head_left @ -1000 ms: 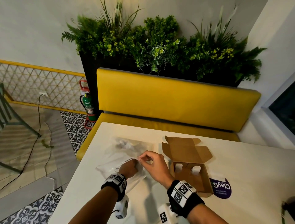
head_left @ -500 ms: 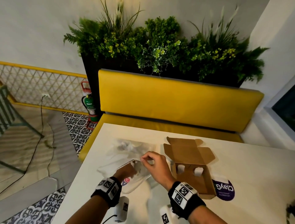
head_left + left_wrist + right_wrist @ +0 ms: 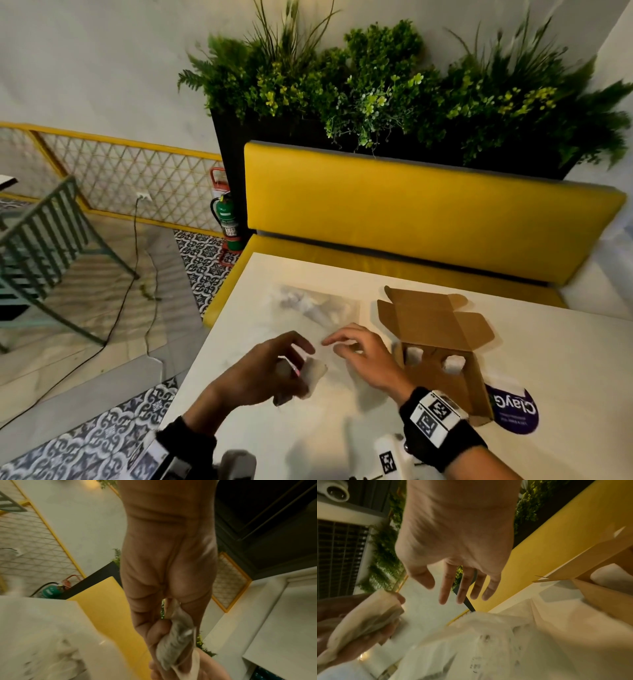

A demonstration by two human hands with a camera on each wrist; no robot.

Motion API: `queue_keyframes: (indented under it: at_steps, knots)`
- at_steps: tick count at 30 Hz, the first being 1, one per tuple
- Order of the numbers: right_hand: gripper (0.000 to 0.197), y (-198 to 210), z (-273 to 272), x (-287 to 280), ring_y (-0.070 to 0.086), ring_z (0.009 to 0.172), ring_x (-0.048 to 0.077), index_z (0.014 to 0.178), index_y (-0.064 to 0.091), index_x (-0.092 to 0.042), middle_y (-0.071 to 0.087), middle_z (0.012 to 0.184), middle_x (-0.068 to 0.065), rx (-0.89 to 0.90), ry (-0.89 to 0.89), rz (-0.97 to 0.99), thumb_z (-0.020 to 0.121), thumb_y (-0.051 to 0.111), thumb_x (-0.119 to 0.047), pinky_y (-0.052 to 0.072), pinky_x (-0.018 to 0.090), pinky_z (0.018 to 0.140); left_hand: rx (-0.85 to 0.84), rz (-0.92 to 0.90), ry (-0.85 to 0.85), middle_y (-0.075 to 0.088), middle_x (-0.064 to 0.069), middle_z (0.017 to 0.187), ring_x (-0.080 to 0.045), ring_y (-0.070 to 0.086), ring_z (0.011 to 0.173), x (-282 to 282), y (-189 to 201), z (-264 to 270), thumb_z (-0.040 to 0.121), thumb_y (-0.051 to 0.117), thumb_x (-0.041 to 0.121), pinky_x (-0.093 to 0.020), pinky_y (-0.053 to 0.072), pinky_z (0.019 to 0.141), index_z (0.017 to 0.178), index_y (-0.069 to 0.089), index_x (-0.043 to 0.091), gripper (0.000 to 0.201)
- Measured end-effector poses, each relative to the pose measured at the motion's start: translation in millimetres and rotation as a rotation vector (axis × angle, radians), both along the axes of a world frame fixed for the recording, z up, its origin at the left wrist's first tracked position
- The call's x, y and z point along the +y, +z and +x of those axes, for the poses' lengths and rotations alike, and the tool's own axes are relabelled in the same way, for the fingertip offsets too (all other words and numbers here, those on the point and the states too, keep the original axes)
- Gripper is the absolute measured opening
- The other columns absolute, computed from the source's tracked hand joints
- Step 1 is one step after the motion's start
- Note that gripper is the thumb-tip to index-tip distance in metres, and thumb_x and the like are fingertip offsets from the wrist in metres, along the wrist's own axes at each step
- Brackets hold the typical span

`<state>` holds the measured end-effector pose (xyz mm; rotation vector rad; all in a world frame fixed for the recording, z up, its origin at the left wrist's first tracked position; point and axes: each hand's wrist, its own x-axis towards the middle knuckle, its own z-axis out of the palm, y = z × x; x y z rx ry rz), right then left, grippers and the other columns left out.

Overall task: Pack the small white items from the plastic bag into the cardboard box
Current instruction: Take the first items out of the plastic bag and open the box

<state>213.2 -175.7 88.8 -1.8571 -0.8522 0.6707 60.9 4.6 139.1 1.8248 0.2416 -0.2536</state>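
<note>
Left hand (image 3: pixel 263 370) gripped a crumpled clear plastic packet (image 3: pixel 310 375) | right hand (image 3: pixel 363 356) slack-fingered, empty, nearer the open brown cardboard box (image 3: pixel 442 373) | box lay right of the packet | clear plastic bag (image 3: pixel 318 308) lay beyond both hands.

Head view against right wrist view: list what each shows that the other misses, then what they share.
Only the head view shows the purple sticker beside the cardboard box, the green fire extinguisher and the green chair. Only the right wrist view shows a dome camera overhead and the right hand from the palm side, fingers spread, holding nothing. Both show the left hand gripping a small white packet, the clear plastic bag on the table, the box and the yellow bench.
</note>
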Motion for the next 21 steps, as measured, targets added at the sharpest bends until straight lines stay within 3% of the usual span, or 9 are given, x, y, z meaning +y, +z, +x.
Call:
queue_keyframes:
  at_steps: [3, 4, 7, 12, 16, 21]
  knots:
    - [0.029, 20, 2, -7, 0.063, 0.091, 0.010, 0.099, 0.074, -0.022, 0.069, 0.101, 0.005, 0.295, -0.065, 0.089, 0.088, 0.064, -0.046, 0.049, 0.029, 0.082, -0.122, 0.103, 0.015, 0.070, -0.006, 0.092, -0.025, 0.067, 0.064, -11, 18, 19, 0.074, 0.080, 0.007, -0.029, 0.053, 0.052, 0.113, 0.054, 0.025, 0.050]
    - [0.034, 26, 3, -10, 0.065, 0.084, 0.013, 0.101, 0.073, -0.016, 0.069, 0.097, 0.009, 0.400, -0.064, 0.094, 0.085, 0.067, -0.046, 0.051, 0.028, 0.076, -0.151, 0.111, 0.017, 0.071, -0.006, 0.088, -0.024, 0.066, 0.061, -16, 19, 27, 0.073, 0.081, 0.006, -0.029, 0.053, 0.051, 0.112, 0.054, 0.024, 0.051]
    - [0.035, 35, 3, -22, 0.066, 0.070, 0.016, 0.108, 0.067, 0.001, 0.068, 0.092, 0.014, 0.548, -0.083, 0.123, 0.083, 0.073, -0.023, 0.057, 0.025, 0.066, -0.199, 0.107, 0.030, 0.071, -0.007, 0.081, -0.022, 0.062, 0.054, -32, 16, 48, 0.071, 0.083, 0.005, -0.030, 0.051, 0.048, 0.109, 0.054, 0.024, 0.051]
    - [0.035, 32, 10, -54, 0.067, 0.087, 0.029, 0.110, 0.062, 0.011, 0.071, 0.107, 0.023, 0.660, -0.253, 0.309, 0.084, 0.069, -0.011, 0.060, 0.028, 0.067, -0.148, 0.001, 0.127, 0.069, -0.011, 0.080, -0.021, 0.064, 0.061, -58, 11, 72, 0.068, 0.085, 0.010, -0.029, 0.051, 0.052, 0.108, 0.057, 0.020, 0.050]
    - [0.027, 32, 16, -81, 0.071, 0.082, 0.019, 0.104, 0.064, 0.004, 0.074, 0.096, 0.014, 0.768, -0.339, 0.440, 0.081, 0.069, -0.009, 0.060, 0.028, 0.067, -0.151, -0.138, 0.081, 0.071, -0.014, 0.076, -0.022, 0.067, 0.069, -78, 9, 84, 0.080, 0.071, -0.003, -0.031, 0.052, 0.065, 0.106, 0.065, 0.003, 0.027]
    - [0.033, 21, 22, -107, 0.071, 0.083, 0.025, 0.114, 0.061, 0.000, 0.071, 0.107, 0.021, 0.975, -0.447, 0.606, 0.081, 0.063, 0.002, 0.061, 0.032, 0.069, -0.196, -0.111, 0.066, 0.069, -0.025, 0.081, -0.024, 0.065, 0.070, -107, 15, 109, 0.082, 0.072, 0.008, -0.029, 0.052, 0.065, 0.091, 0.073, 0.004, 0.010]
